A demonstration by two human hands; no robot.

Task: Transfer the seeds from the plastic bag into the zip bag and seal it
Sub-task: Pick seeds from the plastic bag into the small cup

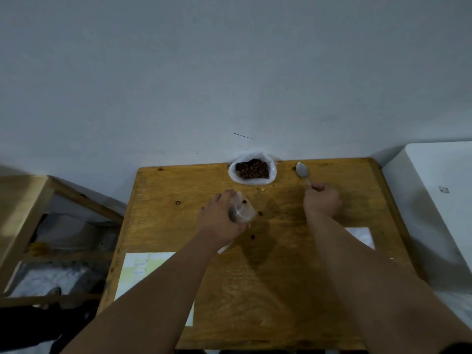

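So on the head cam: the white plastic bag (251, 172) full of dark brown seeds (252, 169) sits open at the far edge of the yellowish wooden table (281, 277), right against the grey wall. Left hand (219, 218) grips a small clear zip bag (241, 210) mid-table, couple of seeds inside. Right hand (322, 200) is curled round the handle of a silver metal spoon (302, 171), bowl just beside the plastic bag. Few loose seeds on the table too.
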